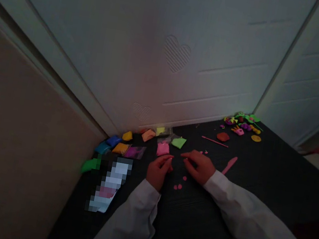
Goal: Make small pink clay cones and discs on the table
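Observation:
My left hand (159, 172) is closed in a pinch just in front of a pink packet of modelling clay (163, 148). Whatever lies between its fingertips is too small and dim to make out. To its right, my right hand (200, 167) hovers over the dark table with index finger and thumb apart, and nothing shows between them. Small flattened pink clay pieces (179, 187) lie on the table below and between the hands. A few tiny pink bits (202, 152) sit just behind the right hand. Beside that wrist rests a pink plastic clay knife (229, 165).
Several coloured clay packets (122, 148) line the wall side at the left, near a pixelated phone-like object (111, 185). A thin pink stick tool (215, 141) and a red clay lump (223, 137) lie farther back. Small shaped clay figures (239, 130) cluster at the far right corner.

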Tool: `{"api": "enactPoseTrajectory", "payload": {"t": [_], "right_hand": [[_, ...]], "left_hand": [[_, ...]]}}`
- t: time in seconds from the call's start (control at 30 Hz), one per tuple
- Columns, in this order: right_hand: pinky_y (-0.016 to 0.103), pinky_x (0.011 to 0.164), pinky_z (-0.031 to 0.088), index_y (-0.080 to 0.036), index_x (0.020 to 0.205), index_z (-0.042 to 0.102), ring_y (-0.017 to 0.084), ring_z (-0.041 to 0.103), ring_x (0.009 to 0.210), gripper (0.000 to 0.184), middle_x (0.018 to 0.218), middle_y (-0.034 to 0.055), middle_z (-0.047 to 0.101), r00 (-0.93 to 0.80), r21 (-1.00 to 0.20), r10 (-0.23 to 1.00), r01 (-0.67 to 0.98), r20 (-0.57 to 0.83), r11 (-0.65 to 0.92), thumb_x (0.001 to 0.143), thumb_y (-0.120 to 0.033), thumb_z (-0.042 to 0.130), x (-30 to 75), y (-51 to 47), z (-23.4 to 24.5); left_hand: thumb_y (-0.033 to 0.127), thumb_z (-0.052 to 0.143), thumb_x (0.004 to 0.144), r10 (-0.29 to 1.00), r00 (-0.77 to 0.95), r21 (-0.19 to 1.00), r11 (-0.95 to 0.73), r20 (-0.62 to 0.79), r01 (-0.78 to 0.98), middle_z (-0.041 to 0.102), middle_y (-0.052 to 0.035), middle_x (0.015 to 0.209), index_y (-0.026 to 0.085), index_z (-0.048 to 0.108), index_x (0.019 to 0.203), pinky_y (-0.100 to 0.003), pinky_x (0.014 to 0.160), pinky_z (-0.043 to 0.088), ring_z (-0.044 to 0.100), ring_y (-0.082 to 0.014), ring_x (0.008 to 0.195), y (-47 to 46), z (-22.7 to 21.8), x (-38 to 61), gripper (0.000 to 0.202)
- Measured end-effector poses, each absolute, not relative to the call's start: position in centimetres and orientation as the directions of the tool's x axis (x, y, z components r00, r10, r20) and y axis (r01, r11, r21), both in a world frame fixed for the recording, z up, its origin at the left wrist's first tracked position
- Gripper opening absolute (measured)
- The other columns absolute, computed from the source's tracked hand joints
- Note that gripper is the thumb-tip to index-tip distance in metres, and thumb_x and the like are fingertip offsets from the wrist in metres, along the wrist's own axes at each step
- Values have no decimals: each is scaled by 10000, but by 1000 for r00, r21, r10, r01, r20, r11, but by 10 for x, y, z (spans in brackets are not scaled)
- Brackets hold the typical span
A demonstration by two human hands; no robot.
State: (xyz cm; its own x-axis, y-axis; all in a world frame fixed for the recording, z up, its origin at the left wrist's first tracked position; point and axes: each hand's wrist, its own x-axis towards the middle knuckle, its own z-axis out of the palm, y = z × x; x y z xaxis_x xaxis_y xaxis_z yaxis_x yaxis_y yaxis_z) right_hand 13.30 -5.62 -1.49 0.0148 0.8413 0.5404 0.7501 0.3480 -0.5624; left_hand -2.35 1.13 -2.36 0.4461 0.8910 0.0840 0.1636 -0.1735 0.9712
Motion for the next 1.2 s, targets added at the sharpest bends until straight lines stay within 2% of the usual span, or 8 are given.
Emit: {"api": "enactPoseTrajectory", "payload": {"t": [0.23, 0.43, 0.57, 0.7, 0.9, 1.0, 1.1, 1.2], "right_hand": [[292, 690, 388, -195, 994, 530, 142, 489, 762, 269, 824, 48, 546, -34, -481, 825, 799, 564, 362, 741, -235, 449, 127, -47, -19], [309, 701, 382, -207, 1006, 528, 150, 481, 780, 286, 849, 47, 542, -15, -503, 832, 790, 554, 350, 728, -237, 467, 129, -46, -18], [307, 689, 388, -213, 996, 535, 152, 482, 779, 280, 841, 49, 544, -27, -508, 831, 780, 556, 365, 724, -239, 479, 129, -47, -18], [302, 693, 390, -210, 986, 540, 146, 487, 779, 268, 841, 46, 547, -12, -520, 834, 777, 551, 355, 727, -243, 481, 131, -47, -16], [299, 697, 396, -210, 979, 543, 144, 493, 777, 267, 838, 43, 543, 13, -555, 838, 756, 545, 348, 722, -259, 491, 134, -48, -13], [301, 694, 398, -209, 970, 546, 138, 493, 752, 260, 835, 40, 537, 25, -569, 840, 747, 542, 344, 717, -243, 492, 136, -48, -12], [301, 700, 398, -212, 970, 547, 139, 489, 769, 263, 852, 40, 530, -2, -567, 846, 741, 534, 360, 713, -233, 495, 137, -49, -11], [303, 702, 400, -210, 975, 543, 143, 489, 783, 267, 862, 42, 527, -12, -565, 844, 738, 536, 369, 714, -233, 492, 138, -49, -11]], "left_hand": [[335, 504, 674, 816, 577, 991, -46, -37, 128, 469, 40, 504, 150, 571, 824, -196, 484, 326, 415, -63, 473, 15, -19, -10, 247], [297, 578, 617, 831, 547, 994, 66, -103, 88, 482, 39, 564, 151, 532, 744, -187, 489, 310, 413, -58, 506, 23, -25, -15, 199], [309, 540, 651, 827, 555, 995, 58, -92, 79, 470, 33, 545, 147, 537, 688, -202, 521, 321, 418, -72, 521, 24, -25, -17, 166], [342, 425, 729, 823, 564, 996, 10, -59, 91, 475, 15, 518, 146, 565, 655, -227, 606, 349, 458, -98, 579, 24, -22, -16, 253], [289, 589, 598, 850, 519, 996, 87, -92, 33, 555, -5, 691, 146, 573, 723, -229, 630, 376, 491, -105, 648, 24, -22, -14, 191], [254, 621, 559, 841, 529, 987, 156, -111, -40, 536, 13, 664, 148, 548, 703, -217, 609, 376, 482, -87, 619, 25, -25, -14, 194], [277, 578, 612, 829, 549, 989, 146, -103, -34, 510, 16, 622, 140, 540, 661, -207, 598, 369, 464, -76, 600, 26, -26, -15, 150], [334, 490, 682, 839, 537, 994, 108, -84, -12, 515, -10, 613, 126, 555, 639, -227, 613, 378, 468, -91, 610, 26, -26, -15, 223]]}}
